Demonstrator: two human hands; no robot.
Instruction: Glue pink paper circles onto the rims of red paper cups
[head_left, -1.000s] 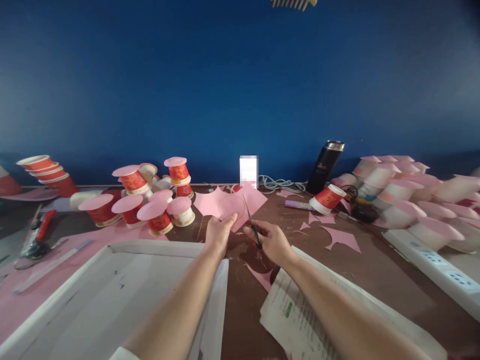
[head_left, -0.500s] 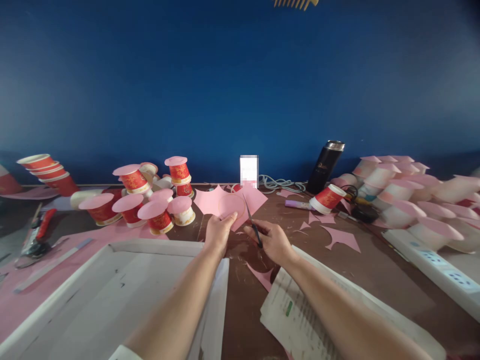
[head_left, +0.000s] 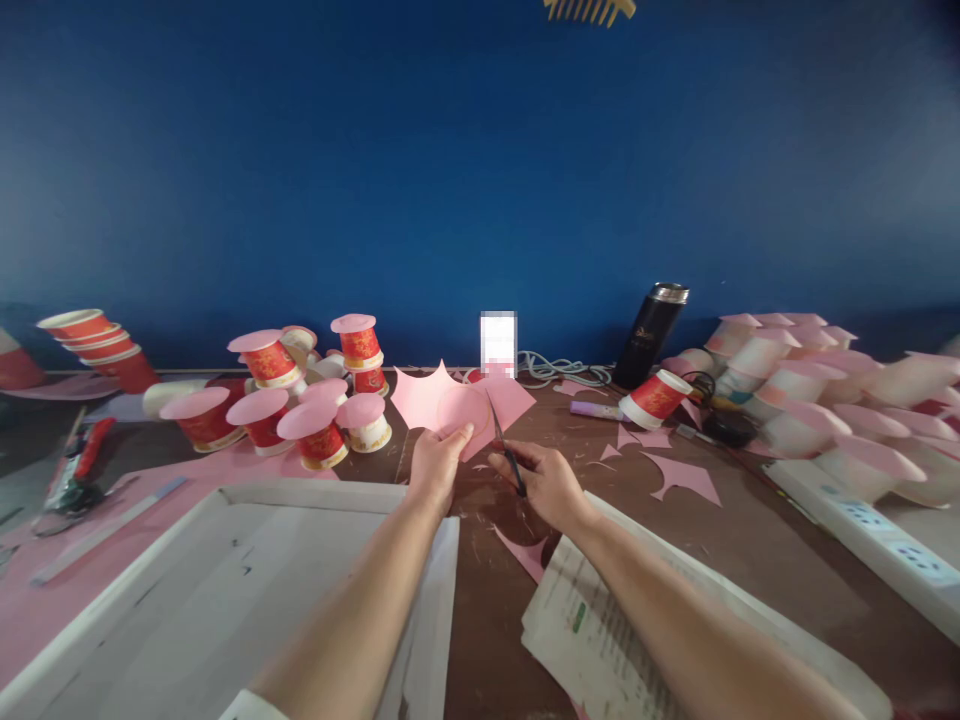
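Observation:
My left hand (head_left: 441, 462) pinches the lower edge of a pink paper sheet (head_left: 420, 402) between thumb and fingers. The sheet has jagged, curved edges and a faint round outline drawn near its middle. My right hand (head_left: 546, 480) is closed round the handles of dark scissors (head_left: 511, 452). The scissor blades point up and lie against the right part of the sheet, beside the round outline. Pink paper scraps (head_left: 684, 478) lie on the brown table to the right, and another scrap (head_left: 525, 552) sits below my hands.
Red paper cups with pink discs (head_left: 311, 432) stand at left, near a stack of cups (head_left: 112, 350). A shallow white box (head_left: 300, 490) and a booklet (head_left: 570, 610) lie in front. At right are a black flask (head_left: 651, 335), one tipped cup (head_left: 657, 398) and a power strip (head_left: 862, 520).
The left part of the pink sheet has shifted slightly, its upper point now standing higher. Both hands stay in nearly the same place, with the scissors still at the sheet.

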